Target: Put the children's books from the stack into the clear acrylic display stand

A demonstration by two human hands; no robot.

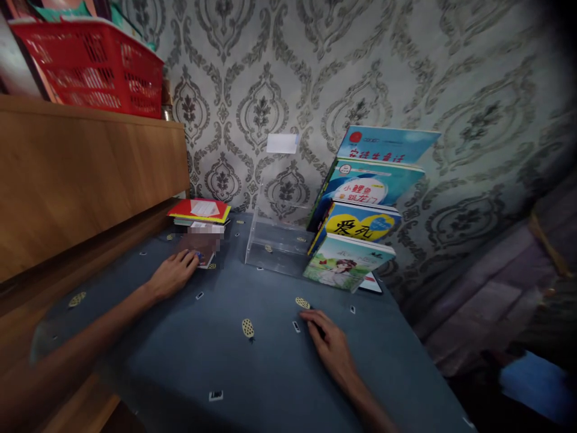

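Observation:
At the left of the table, my left hand (178,272) has its fingers over the near edge of a dark brown book (187,242), whose cover is partly blurred. The thumb of that hand is hidden. Behind the book lies a small stack with a red and yellow book (201,208) on top. My right hand (328,341) rests on the tabletop, holding nothing, its fingers loosely bent and apart from the thumb. Beyond it, a clear stepped stand (270,260) bears several books in tiers on its right side, a green-covered book (345,263) in front.
A wooden cabinet (90,174) borders the table on the left, with a red basket (90,66) on top. Patterned wallpaper (261,102) rises behind the stand. The dark blue-grey tablecloth (265,379) has pineapple prints. A dark flat object (373,284) lies behind the front book.

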